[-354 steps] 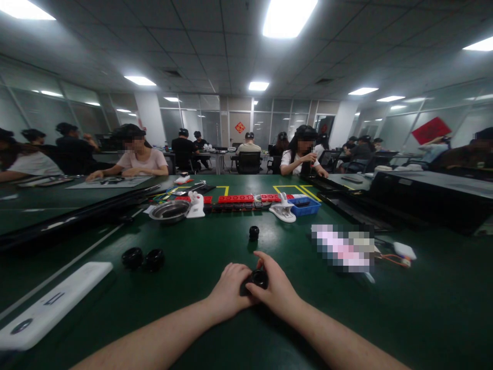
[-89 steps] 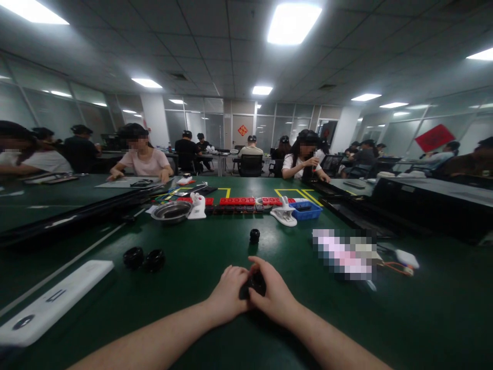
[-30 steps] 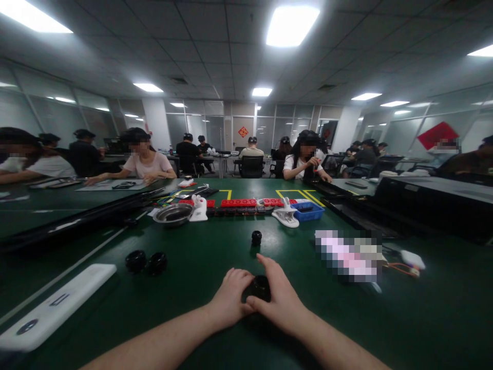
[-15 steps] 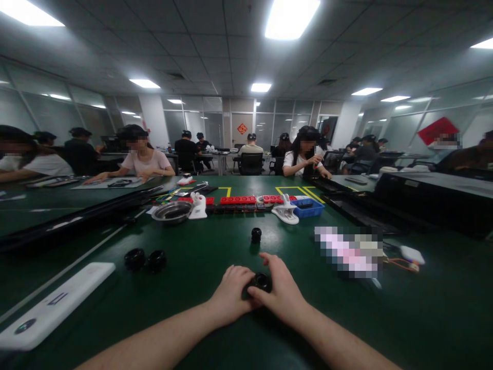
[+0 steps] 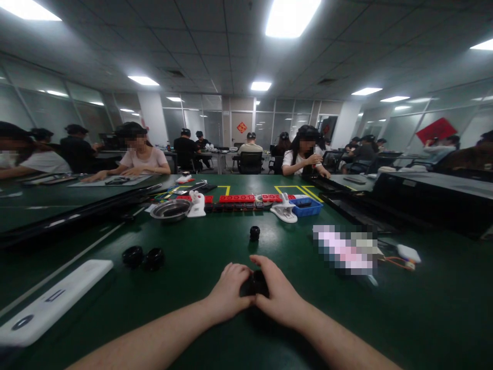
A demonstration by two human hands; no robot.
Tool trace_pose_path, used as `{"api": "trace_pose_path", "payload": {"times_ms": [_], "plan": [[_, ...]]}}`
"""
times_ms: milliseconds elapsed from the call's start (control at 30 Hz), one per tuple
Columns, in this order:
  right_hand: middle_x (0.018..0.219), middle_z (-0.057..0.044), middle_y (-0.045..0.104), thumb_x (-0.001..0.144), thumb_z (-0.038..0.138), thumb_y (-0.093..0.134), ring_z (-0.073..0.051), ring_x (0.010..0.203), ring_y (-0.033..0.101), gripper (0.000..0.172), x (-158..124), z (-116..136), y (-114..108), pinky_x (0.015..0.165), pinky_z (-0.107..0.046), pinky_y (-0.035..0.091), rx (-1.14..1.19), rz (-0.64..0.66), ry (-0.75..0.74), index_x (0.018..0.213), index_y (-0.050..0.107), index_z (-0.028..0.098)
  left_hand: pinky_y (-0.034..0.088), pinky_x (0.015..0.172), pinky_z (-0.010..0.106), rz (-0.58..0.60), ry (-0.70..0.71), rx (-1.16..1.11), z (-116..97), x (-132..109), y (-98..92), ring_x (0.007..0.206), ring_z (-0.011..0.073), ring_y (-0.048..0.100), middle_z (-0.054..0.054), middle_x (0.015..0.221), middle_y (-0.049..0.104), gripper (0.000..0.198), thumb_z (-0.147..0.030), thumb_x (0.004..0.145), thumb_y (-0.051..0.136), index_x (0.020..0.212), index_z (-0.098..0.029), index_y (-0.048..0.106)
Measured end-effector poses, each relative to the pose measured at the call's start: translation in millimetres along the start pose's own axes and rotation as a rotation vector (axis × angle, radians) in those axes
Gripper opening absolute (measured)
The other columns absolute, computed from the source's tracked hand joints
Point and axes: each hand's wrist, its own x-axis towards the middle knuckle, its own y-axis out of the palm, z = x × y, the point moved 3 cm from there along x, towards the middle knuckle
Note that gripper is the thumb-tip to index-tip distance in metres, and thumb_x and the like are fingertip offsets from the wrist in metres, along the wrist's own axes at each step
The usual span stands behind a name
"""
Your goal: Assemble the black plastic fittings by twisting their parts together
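Both my hands meet near the front of the green table (image 5: 200, 246). My left hand (image 5: 228, 290) and my right hand (image 5: 280, 294) are closed round a small black round part (image 5: 254, 283) held between them, mostly hidden by the fingers. A similar small black part (image 5: 254, 233) stands alone on the table just beyond my hands. Two more black round parts (image 5: 143, 257) lie side by side to the left.
A white flat device (image 5: 50, 303) lies at the near left. Farther back are a metal bowl (image 5: 170, 209), red strips (image 5: 236, 198), a white clip (image 5: 284, 210) and a blue tray (image 5: 306, 206). Several people sit at tables behind.
My fingers have shifted round the black part, and my right hand now covers more of it. Nothing else on the table has moved.
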Motion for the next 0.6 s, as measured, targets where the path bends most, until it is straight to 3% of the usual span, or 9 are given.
{"api": "trace_pose_path", "payload": {"times_ms": [100, 200, 300, 400, 500, 600], "plan": [[0.106, -0.009, 0.05, 0.06, 0.019, 0.061, -0.024, 0.1, 0.047, 0.06, 2.7, -1.4, -3.7, 0.088, -0.041, 0.036, -0.083, -0.095, 0.092, 0.116, 0.038, 0.017, 0.028, 0.093, 0.042, 0.0, 0.014, -0.002, 0.4, 0.5, 0.7, 0.096, 0.0232, 0.046, 0.004, 0.1, 0.054, 0.032, -0.038, 0.067, 0.061, 0.094, -0.021, 0.054], [0.097, -0.008, 0.052, 0.061, 0.025, 0.064, -0.023, 0.092, 0.049, 0.058, 4.4, -4.3, -1.3, 0.084, -0.039, 0.039, -0.109, -0.11, 0.131, 0.113, 0.041, 0.015, 0.03, 0.092, 0.041, 0.006, 0.014, -0.014, -0.4, 0.6, 0.2, 0.094, 0.0225, 0.047, 0.003, 0.097, 0.054, 0.031, -0.04, 0.068, 0.06, 0.093, -0.022, 0.055], [0.098, -0.006, 0.053, 0.065, 0.015, 0.056, -0.02, 0.093, 0.05, 0.053, 2.8, -5.6, 2.5, 0.086, -0.035, 0.039, -0.042, -0.04, 0.08, 0.115, 0.039, 0.017, 0.029, 0.092, 0.041, 0.012, 0.015, -0.011, 0.0, 0.8, 0.9, 0.095, 0.0226, 0.047, 0.004, 0.099, 0.054, 0.033, -0.039, 0.068, 0.06, 0.096, -0.021, 0.054], [0.109, -0.007, 0.05, 0.062, 0.006, 0.05, -0.019, 0.102, 0.047, 0.059, 0.2, -3.2, 1.1, 0.09, -0.035, 0.036, 0.008, -0.004, 0.002, 0.118, 0.036, 0.019, 0.03, 0.091, 0.04, 0.002, 0.011, 0.003, 2.0, 1.4, 2.3, 0.097, 0.0234, 0.046, 0.005, 0.101, 0.053, 0.036, -0.037, 0.067, 0.061, 0.097, -0.02, 0.054], [0.113, -0.008, 0.047, 0.062, 0.011, 0.055, -0.022, 0.105, 0.044, 0.061, 0.5, -1.2, -4.5, 0.092, -0.038, 0.034, -0.032, -0.064, 0.018, 0.119, 0.036, 0.019, 0.032, 0.089, 0.039, -0.003, 0.019, 0.006, 2.3, 1.7, 2.6, 0.096, 0.0236, 0.046, 0.004, 0.1, 0.053, 0.034, -0.039, 0.066, 0.061, 0.094, -0.02, 0.055], [0.103, -0.007, 0.051, 0.061, 0.025, 0.064, -0.023, 0.096, 0.048, 0.061, 3.0, -3.7, -6.5, 0.086, -0.039, 0.038, -0.081, -0.126, 0.123, 0.117, 0.039, 0.019, 0.033, 0.087, 0.039, -0.014, 0.032, -0.005, 0.5, 1.3, 1.3, 0.093, 0.023, 0.047, 0.004, 0.098, 0.054, 0.033, -0.04, 0.067, 0.061, 0.093, -0.021, 0.055]]}}
